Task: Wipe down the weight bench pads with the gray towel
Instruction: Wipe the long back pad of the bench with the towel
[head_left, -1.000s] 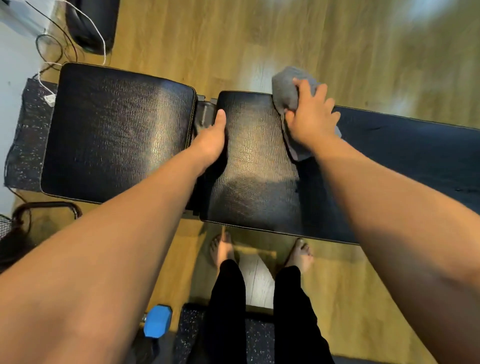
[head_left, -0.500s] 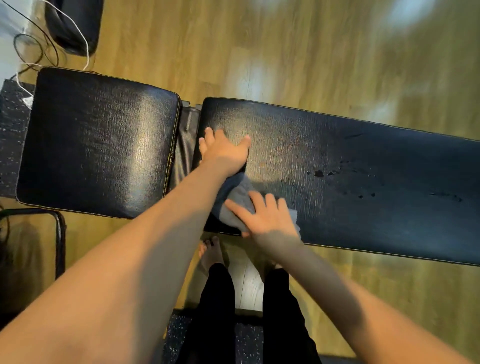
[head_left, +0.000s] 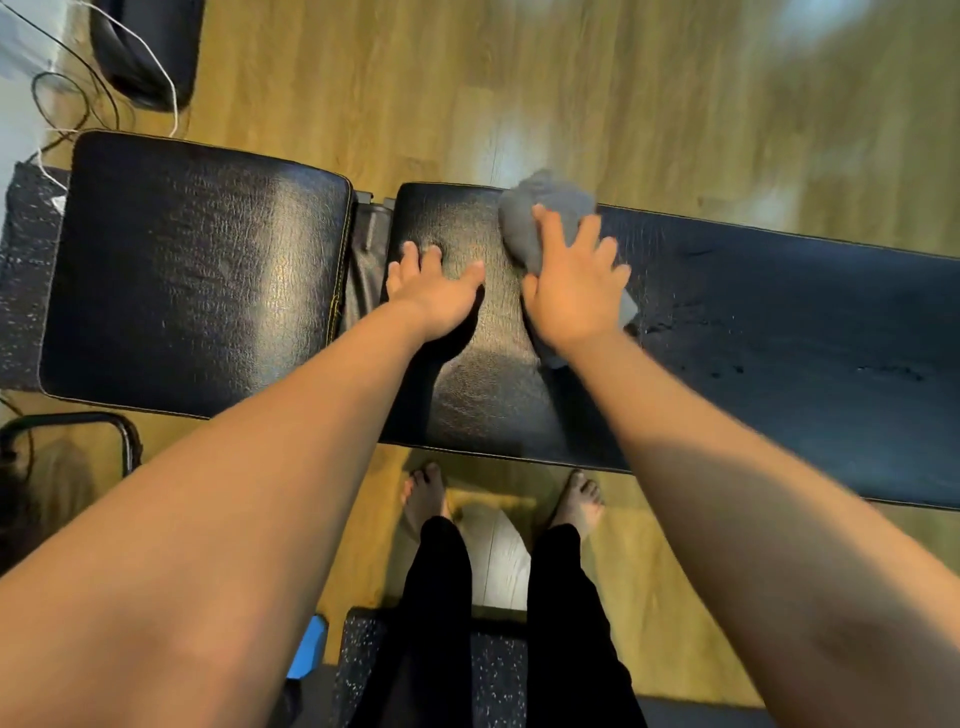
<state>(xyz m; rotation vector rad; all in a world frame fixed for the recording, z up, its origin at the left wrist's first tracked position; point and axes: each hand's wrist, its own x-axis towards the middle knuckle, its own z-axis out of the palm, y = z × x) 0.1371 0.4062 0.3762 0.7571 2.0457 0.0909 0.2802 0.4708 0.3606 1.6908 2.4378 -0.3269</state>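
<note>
**Gray towel pressed to the far edge of the long bench pad**

My right hand lies flat on the gray towel, fingers spread and extended rather than clenched, pinning the cloth against the long pad near its far edge. The towel bunches beyond my fingertips and overhangs that edge slightly; a corner shows below my wrist. My left hand rests palm-down and empty on the same pad's left end, fingers released and splayed, just beside the gap separating it from the square seat pad. The two hands are near each other but apart. Dark specks mark the surface to the right of the towel. My bare feet stand on the wooden floor below the bench's near edge.
</note>
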